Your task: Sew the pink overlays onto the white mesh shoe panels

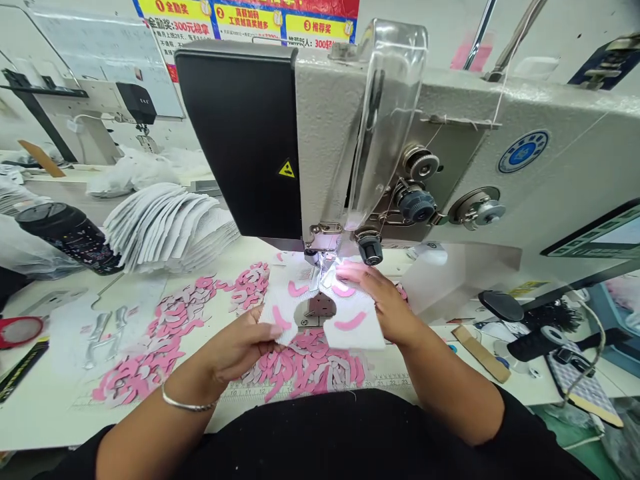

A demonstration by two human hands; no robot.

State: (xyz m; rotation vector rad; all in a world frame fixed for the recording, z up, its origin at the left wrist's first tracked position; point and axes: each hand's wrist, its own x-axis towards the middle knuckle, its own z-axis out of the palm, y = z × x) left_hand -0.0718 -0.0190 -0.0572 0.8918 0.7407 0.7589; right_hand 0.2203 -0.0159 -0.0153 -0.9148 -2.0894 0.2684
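Observation:
A white fabric panel (360, 331) with a round cut-out and curved pink patches lies under the presser foot (325, 270) of a sewing machine (240, 140). My left hand (247, 340) pinches the panel's near left part, thumb on top beside a pink patch. On the far right part, my right hand (383, 293) lies with fingers stretched flat over the fabric, their tips close to the needle area; its thumb is hidden. Pink curved fabric pieces (315, 367) are heaped on the table just in front of the panel.
More pink pieces (165, 333) spread to the left, near a stack of white fabric panels (167, 227) and a dark tumbler (65, 233). A black thread spool (537, 343) and a brown strip (481, 353) lie at right. Another sewing machine (100, 120) stands behind.

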